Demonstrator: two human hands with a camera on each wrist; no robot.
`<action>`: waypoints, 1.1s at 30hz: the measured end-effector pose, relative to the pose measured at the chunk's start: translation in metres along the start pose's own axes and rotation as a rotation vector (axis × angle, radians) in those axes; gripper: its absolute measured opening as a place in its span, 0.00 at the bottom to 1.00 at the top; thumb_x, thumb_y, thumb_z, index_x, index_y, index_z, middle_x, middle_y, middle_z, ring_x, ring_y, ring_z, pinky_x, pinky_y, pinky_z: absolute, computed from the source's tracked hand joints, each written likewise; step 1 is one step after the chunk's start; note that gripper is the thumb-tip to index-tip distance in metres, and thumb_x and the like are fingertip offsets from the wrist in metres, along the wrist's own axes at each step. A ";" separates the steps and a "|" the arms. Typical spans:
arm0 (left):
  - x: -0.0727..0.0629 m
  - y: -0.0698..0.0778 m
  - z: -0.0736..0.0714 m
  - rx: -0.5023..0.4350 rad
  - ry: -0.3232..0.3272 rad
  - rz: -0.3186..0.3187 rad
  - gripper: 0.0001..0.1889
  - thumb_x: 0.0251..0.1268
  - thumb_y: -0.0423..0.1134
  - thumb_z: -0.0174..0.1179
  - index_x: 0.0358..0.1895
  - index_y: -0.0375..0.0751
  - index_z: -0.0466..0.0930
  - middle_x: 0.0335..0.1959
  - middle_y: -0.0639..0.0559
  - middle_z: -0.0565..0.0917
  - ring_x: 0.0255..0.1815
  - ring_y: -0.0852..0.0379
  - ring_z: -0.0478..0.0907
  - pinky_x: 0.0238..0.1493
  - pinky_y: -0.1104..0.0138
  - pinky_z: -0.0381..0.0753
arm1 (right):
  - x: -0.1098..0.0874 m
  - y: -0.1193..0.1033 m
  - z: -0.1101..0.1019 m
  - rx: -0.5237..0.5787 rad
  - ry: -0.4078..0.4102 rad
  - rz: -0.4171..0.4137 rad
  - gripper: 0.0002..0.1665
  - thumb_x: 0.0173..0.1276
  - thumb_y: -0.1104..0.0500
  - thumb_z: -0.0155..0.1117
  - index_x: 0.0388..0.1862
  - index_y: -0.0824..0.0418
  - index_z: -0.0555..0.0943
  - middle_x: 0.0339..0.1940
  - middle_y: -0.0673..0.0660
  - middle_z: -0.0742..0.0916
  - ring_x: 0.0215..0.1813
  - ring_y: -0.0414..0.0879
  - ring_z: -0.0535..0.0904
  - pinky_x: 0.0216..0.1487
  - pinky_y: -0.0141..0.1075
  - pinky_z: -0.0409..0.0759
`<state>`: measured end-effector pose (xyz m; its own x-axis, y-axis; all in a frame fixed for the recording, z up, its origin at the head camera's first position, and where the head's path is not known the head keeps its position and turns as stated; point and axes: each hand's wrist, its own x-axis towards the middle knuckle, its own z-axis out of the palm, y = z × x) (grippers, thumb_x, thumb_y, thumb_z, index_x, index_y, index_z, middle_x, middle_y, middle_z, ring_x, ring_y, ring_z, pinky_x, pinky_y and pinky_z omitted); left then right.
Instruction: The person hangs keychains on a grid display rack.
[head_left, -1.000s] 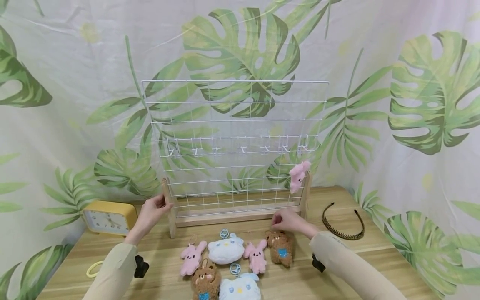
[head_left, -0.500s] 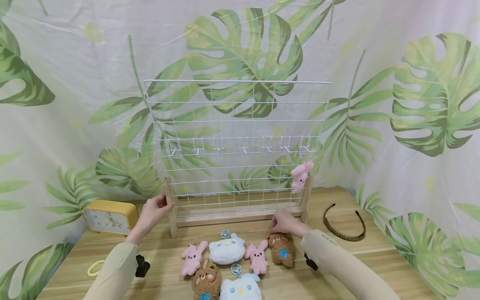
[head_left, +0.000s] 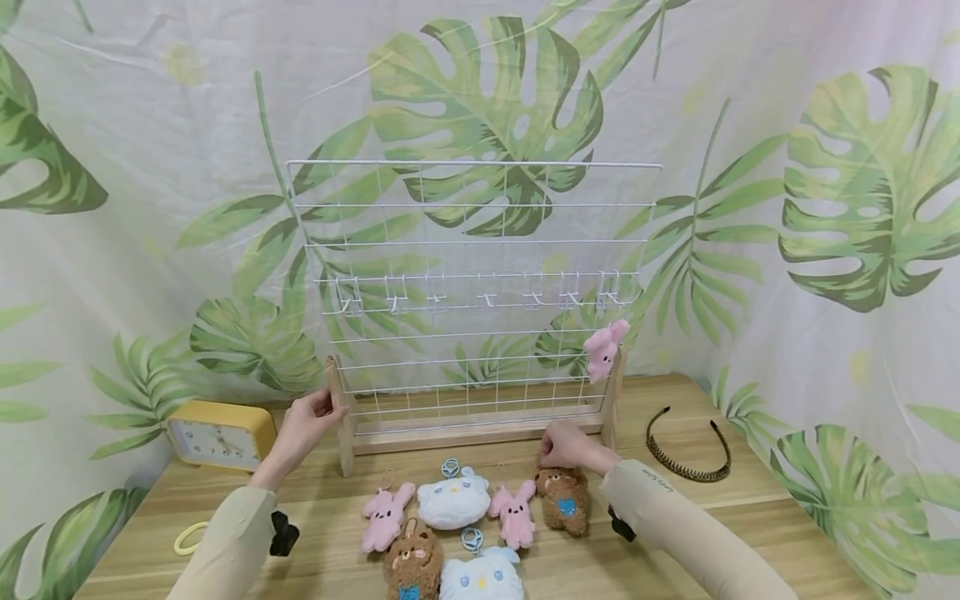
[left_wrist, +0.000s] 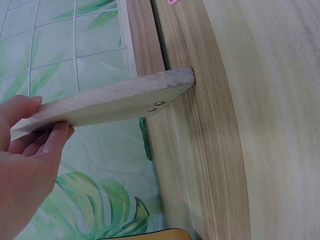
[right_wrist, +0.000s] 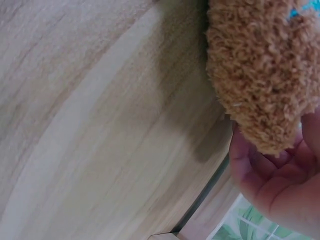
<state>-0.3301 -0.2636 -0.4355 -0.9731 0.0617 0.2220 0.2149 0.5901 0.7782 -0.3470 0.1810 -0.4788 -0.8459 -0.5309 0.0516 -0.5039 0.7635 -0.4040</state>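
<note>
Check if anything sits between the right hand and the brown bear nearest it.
Nothing visible. In the head and right wrist views, the right hand is at the head of the brown bear, no other item between. Whether it grips the bear is hidden.

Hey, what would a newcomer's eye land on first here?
Probably the leafy backdrop, filling the upper view. Next, the white rack at the center, with a pink bunny hanging near its right end. Then the six plush toys in front of it, the right hand at the head of the rightmost bear.
</note>
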 end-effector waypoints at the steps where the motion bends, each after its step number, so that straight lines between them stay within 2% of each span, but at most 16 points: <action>1: 0.000 0.000 0.000 0.000 0.000 0.000 0.13 0.73 0.37 0.57 0.50 0.27 0.77 0.52 0.31 0.84 0.56 0.40 0.81 0.41 0.73 0.82 | -0.001 -0.001 -0.002 0.007 -0.004 0.004 0.11 0.53 0.68 0.66 0.14 0.61 0.82 0.11 0.44 0.75 0.17 0.34 0.63 0.22 0.25 0.62; 5: 0.000 0.001 0.000 -0.009 0.001 0.005 0.11 0.73 0.36 0.57 0.46 0.28 0.77 0.50 0.32 0.84 0.55 0.41 0.82 0.41 0.73 0.82 | -0.008 -0.006 -0.012 0.045 0.001 0.015 0.07 0.56 0.67 0.66 0.21 0.60 0.84 0.18 0.49 0.83 0.20 0.35 0.68 0.25 0.26 0.68; 9: 0.000 0.001 0.000 -0.014 0.000 0.008 0.10 0.73 0.36 0.57 0.43 0.30 0.76 0.49 0.33 0.84 0.53 0.45 0.82 0.40 0.72 0.82 | -0.014 -0.008 -0.022 0.075 0.031 0.012 0.06 0.58 0.67 0.65 0.24 0.60 0.84 0.20 0.51 0.83 0.22 0.35 0.70 0.26 0.27 0.70; 17: 0.000 -0.001 -0.001 0.006 -0.003 0.011 0.16 0.73 0.37 0.57 0.55 0.27 0.77 0.51 0.31 0.84 0.53 0.44 0.82 0.39 0.75 0.81 | -0.028 -0.013 -0.042 0.066 0.149 -0.030 0.07 0.53 0.69 0.64 0.22 0.58 0.81 0.20 0.49 0.84 0.24 0.32 0.72 0.29 0.26 0.73; 20: 0.001 0.000 -0.001 0.002 -0.005 0.009 0.15 0.73 0.38 0.57 0.52 0.27 0.77 0.51 0.32 0.84 0.53 0.44 0.82 0.39 0.73 0.82 | -0.033 -0.016 -0.050 0.059 0.176 -0.037 0.07 0.54 0.68 0.66 0.22 0.58 0.82 0.21 0.49 0.86 0.25 0.30 0.74 0.31 0.25 0.75; 24: 0.001 0.001 -0.001 0.002 -0.011 0.006 0.17 0.74 0.39 0.57 0.55 0.27 0.77 0.53 0.30 0.83 0.55 0.40 0.81 0.41 0.71 0.83 | -0.040 -0.019 -0.058 0.059 0.189 -0.039 0.07 0.54 0.67 0.68 0.22 0.56 0.82 0.21 0.48 0.86 0.26 0.28 0.75 0.32 0.24 0.76; 26: 0.000 0.000 -0.001 0.009 -0.014 0.007 0.21 0.74 0.39 0.56 0.60 0.25 0.75 0.56 0.29 0.82 0.58 0.37 0.80 0.43 0.72 0.83 | -0.044 -0.020 -0.061 0.074 0.187 -0.041 0.07 0.55 0.67 0.68 0.23 0.56 0.81 0.22 0.48 0.87 0.26 0.28 0.76 0.32 0.23 0.77; 29: 0.000 -0.002 -0.001 0.022 -0.016 0.006 0.23 0.74 0.40 0.56 0.64 0.25 0.73 0.58 0.28 0.81 0.59 0.37 0.79 0.44 0.73 0.82 | -0.050 -0.024 -0.068 0.093 0.189 -0.047 0.07 0.56 0.67 0.68 0.24 0.56 0.81 0.23 0.48 0.87 0.27 0.29 0.77 0.33 0.24 0.78; 33: 0.001 -0.003 0.000 0.038 -0.004 0.006 0.20 0.74 0.40 0.57 0.59 0.27 0.76 0.56 0.30 0.82 0.57 0.40 0.81 0.41 0.76 0.81 | -0.057 -0.031 -0.078 0.098 0.207 -0.065 0.07 0.59 0.67 0.68 0.26 0.56 0.82 0.24 0.49 0.87 0.28 0.29 0.77 0.32 0.24 0.78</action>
<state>-0.3320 -0.2656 -0.4373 -0.9722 0.0688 0.2239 0.2175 0.6202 0.7537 -0.2966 0.2167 -0.3985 -0.8351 -0.4835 0.2625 -0.5477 0.6853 -0.4800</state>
